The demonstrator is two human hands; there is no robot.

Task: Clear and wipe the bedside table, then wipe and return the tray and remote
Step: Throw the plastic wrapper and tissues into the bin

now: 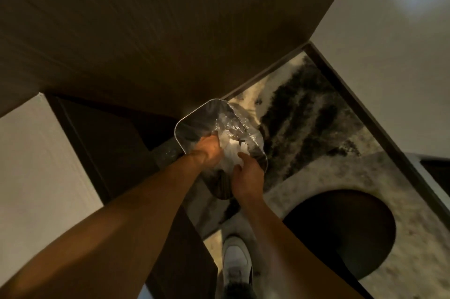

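Looking straight down in dim light at a silver, rounded-square metal bin (194, 113) lined with a crinkled clear plastic bag (233, 128), standing on the floor against the foot of a dark brown wooden panel (146, 31). Both bare forearms reaching down into the bin's mouth.

Left hand (207, 150) sunk past the near-left rim, fingers curled down inside the liner; whether closed on anything, cannot tell, since the fingertips are hidden in the plastic. Right hand (246, 172) at the near-right rim, back of the hand up, fingers bent loosely and touching the pale crumpled stuff (235, 147) inside the bag; not plainly clamped on it, and the grip cannot be judged for certain. Too blurred and washed out to say what the pale stuff is.

To the right of the bin, a mottled grey, cream and black carpet (304, 108) running up to a dark skirting strip (353, 94) under a pale wall (389, 43). A round dark shape (341, 233) lying on the carpet near the lower right. A white shoe (237, 259) planted on the carpet directly below the bin, between the two forearms.

No bedside bench, tray or remote in view; only the bin and its contents under the hands.
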